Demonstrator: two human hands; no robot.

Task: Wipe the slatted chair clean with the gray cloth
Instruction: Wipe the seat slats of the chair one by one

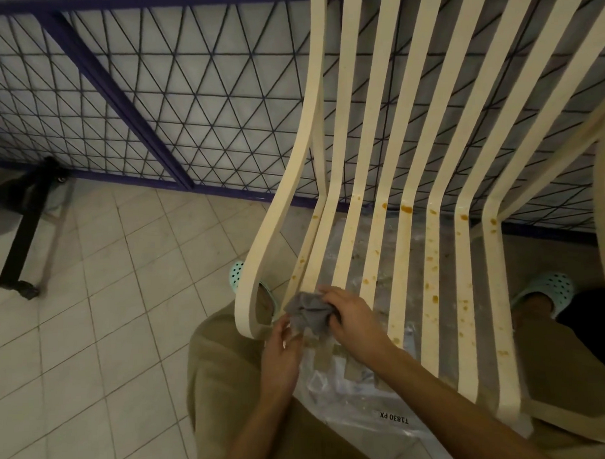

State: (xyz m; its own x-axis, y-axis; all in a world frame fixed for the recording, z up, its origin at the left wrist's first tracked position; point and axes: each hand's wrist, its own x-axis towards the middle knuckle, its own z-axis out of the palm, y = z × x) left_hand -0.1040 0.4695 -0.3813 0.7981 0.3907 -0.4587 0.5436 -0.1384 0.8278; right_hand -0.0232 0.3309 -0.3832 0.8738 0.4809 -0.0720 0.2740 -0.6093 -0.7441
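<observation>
A: What's nearest you?
B: Your khaki trousers (224, 386), and a clear plastic sheet (334, 393) w/ a printed label, lying under the seat slats.
A: Hands?
B: Your right hand (352, 317) is on top of the gray cloth (309, 311), fingers (325, 292) curled round it and clamped on the bunched fabric. Your left hand (281, 350) comes up from below and its fingers meet the cloth's lower edge. Can't tell if they pinch it or just touch.
A: Where's the cloth, exactly?
B: At the front left of the slatted chair (431, 252), on the first seat slats just beside the curved left armrest.
A: Condition of the chair?
B: Cream slats w/ orange-brown stains (406, 209), thickest at the bend between seat and back, more spots down the middle and right slats.
A: Beyond that?
B: Teal clogs (550, 291) showing through and beside the frame, beige tiled floor (108, 304), then a dark-framed mesh panel (204, 112) behind the chair. Black strap-like object (23, 225) on the floor far left.
</observation>
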